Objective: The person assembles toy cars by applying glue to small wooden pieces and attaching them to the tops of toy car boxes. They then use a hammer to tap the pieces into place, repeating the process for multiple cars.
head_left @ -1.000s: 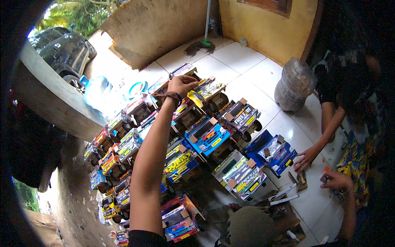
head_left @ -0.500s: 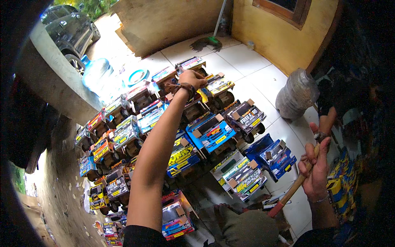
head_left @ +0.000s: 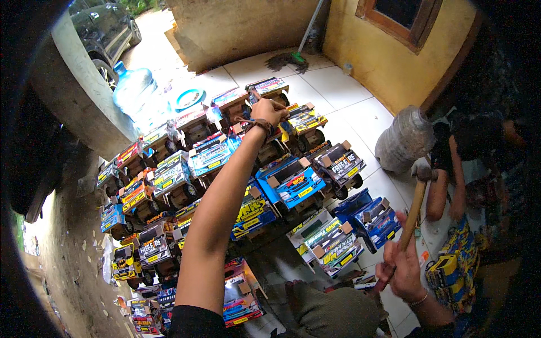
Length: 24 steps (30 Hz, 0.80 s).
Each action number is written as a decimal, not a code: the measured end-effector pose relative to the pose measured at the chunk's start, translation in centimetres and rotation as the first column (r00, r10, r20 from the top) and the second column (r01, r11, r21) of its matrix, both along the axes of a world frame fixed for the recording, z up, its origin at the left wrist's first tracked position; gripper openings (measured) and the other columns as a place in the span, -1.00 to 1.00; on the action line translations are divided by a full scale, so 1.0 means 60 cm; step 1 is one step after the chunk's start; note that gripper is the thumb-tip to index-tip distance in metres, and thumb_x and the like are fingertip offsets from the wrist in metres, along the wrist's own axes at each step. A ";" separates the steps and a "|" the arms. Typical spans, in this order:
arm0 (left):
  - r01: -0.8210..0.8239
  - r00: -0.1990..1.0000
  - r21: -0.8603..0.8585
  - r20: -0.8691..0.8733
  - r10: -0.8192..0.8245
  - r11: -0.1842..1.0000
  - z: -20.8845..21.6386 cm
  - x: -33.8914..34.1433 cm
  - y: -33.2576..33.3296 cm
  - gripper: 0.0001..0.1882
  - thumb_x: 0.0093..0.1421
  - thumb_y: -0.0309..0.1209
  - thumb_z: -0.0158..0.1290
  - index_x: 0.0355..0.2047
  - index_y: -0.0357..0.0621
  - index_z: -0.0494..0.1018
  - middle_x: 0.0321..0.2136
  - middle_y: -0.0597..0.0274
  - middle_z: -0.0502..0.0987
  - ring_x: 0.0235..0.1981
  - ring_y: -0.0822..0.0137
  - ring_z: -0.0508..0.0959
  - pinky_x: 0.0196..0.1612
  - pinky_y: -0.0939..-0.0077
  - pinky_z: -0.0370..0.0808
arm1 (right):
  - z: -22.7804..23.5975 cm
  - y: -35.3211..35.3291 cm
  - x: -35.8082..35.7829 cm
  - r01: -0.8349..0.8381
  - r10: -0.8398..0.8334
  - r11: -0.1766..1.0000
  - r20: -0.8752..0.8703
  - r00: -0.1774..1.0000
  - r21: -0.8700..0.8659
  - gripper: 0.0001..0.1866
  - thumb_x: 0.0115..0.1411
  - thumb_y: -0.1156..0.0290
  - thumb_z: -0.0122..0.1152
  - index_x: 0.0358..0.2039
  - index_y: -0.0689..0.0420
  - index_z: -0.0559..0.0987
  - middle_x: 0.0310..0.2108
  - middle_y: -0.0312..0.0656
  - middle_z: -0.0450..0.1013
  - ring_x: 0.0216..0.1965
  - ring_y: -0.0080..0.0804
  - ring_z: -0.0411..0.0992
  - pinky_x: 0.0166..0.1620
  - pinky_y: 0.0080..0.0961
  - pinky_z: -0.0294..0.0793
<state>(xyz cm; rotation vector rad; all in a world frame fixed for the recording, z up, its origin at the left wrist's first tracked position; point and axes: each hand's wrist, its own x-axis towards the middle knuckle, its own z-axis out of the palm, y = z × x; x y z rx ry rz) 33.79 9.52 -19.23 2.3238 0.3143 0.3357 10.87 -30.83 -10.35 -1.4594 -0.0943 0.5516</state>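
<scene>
My left hand (head_left: pixel 270 112), a dark band at its wrist, reaches far over rows of toy trucks. Its fingers are closed on a toy truck (head_left: pixel 265 151) in the back rows, though the fingertips are partly hidden. Beside that hand stands a yellow toy truck (head_left: pixel 307 119). At the lower right, my right hand (head_left: pixel 403 270) grips a hammer (head_left: pixel 414 211) near the reddish end of its wooden handle, metal head up. Left of the hammer sits a dark blue toy truck (head_left: pixel 372 219), with a white and green one (head_left: pixel 327 242) next to it.
A crumpled grey plastic jug (head_left: pixel 406 138) stands at the right, near another person's arm (head_left: pixel 438 194). Toy trucks in blue and yellow (head_left: pixel 453 276) lie stacked lower right. A blue water jug (head_left: pixel 135 93), a blue basin (head_left: pixel 189 99) and a broom (head_left: pixel 290 61) are farther back.
My right hand has moved left and down and now grips nearer the reddish end; the hammer's head has come into view. My left hand stays at the same toy truck. The view shifted slightly.
</scene>
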 end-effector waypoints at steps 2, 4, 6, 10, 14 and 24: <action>-0.009 0.998 -0.088 0.062 0.014 0.996 -0.010 -0.006 -0.005 -0.76 0.12 -0.21 0.25 -0.25 -0.01 0.67 -0.44 0.20 0.68 -0.40 0.35 0.68 -0.26 0.51 0.58 | 0.007 0.014 0.035 0.014 0.000 0.994 0.140 0.990 -0.104 -0.37 0.43 0.23 -0.13 0.39 -0.10 -0.13 -0.60 -0.37 0.18 -0.74 -0.64 0.13 -0.68 -0.67 0.27; -0.004 0.985 -0.076 0.173 0.017 0.997 -0.019 -0.013 -0.010 -0.76 0.13 -0.26 0.23 -0.23 -0.06 0.66 -0.40 0.12 0.67 -0.37 0.28 0.68 -0.24 0.46 0.57 | 0.014 0.033 0.076 -0.006 0.059 0.982 0.277 0.959 -0.189 -0.39 0.43 0.25 -0.11 0.39 -0.09 -0.08 -0.59 -0.38 0.20 -0.73 -0.67 0.13 -0.69 -0.69 0.24; -0.022 0.967 -0.037 0.253 0.031 0.999 -0.025 -0.018 -0.014 -0.76 0.12 -0.28 0.24 -0.23 -0.08 0.65 -0.39 0.09 0.66 -0.37 0.26 0.68 -0.24 0.45 0.57 | 0.019 0.058 0.123 0.021 0.060 0.974 0.344 0.937 -0.225 -0.43 0.42 0.28 -0.09 0.38 -0.08 0.02 -0.57 -0.41 0.20 -0.71 -0.72 0.11 -0.71 -0.72 0.17; -0.053 0.960 -0.001 0.275 0.051 0.999 -0.030 -0.022 -0.018 -0.82 0.11 -0.31 0.22 -0.28 0.00 0.67 -0.42 0.13 0.66 -0.40 0.23 0.67 -0.26 0.39 0.57 | 0.018 0.096 0.212 -0.021 0.194 0.922 0.415 0.889 -0.386 -0.49 0.39 0.31 -0.02 0.32 -0.02 0.18 -0.46 -0.35 0.35 -0.56 -0.64 0.32 -0.56 -0.65 0.35; -0.043 0.959 0.026 0.282 0.034 0.999 -0.030 -0.023 -0.018 -0.79 0.12 -0.25 0.22 -0.26 -0.01 0.67 -0.42 0.08 0.65 -0.42 0.18 0.66 -0.28 0.37 0.56 | -0.027 0.137 0.300 -0.015 0.329 0.857 0.523 0.787 -0.516 -0.51 0.35 0.28 0.06 0.25 0.09 0.28 -0.23 -0.09 0.48 -0.23 -0.43 0.47 -0.17 -0.51 0.47; -0.031 0.969 0.097 0.246 0.006 0.995 -0.034 -0.020 -0.015 -0.76 0.15 -0.21 0.20 -0.23 -0.02 0.66 -0.43 0.04 0.64 -0.44 0.19 0.66 -0.29 0.38 0.55 | -0.069 0.208 0.414 -0.052 0.530 0.741 0.536 0.657 -0.670 -0.53 0.35 0.24 0.06 0.20 0.16 0.36 -0.52 -0.29 0.41 -0.51 -0.61 0.31 -0.44 -0.58 0.33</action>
